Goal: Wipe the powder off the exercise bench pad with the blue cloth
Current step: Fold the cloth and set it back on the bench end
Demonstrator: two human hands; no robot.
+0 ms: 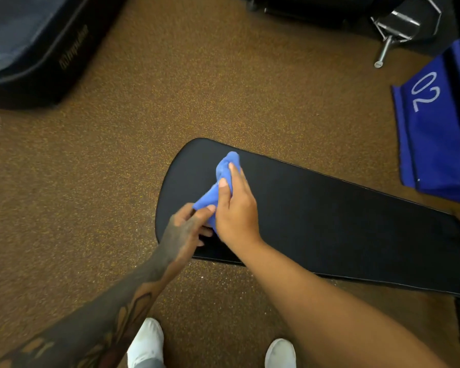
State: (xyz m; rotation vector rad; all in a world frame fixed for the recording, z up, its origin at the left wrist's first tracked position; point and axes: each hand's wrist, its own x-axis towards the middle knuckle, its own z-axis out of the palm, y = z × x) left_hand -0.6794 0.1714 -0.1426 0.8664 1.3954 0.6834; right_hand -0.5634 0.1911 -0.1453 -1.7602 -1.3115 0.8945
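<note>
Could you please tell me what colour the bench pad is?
Black, plain and unpatterned; the bench pad shows clearly in the head view.

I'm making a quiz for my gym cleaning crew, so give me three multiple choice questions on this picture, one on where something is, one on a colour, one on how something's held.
1. Where is the blue cloth?
A. Over the rounded end of the bench pad.
B. On the brown floor.
C. On the black case.

2. What colour are the shoes?
A. Red.
B. White.
C. Black.

3. How is the cloth held?
A. Spread flat, untouched.
B. Draped over one forearm.
C. Bunched, gripped by the left hand and right hand.

Answers: A, it shows over the pad's end; B, both toes are white; C, each hand's fingers grip it.
</note>
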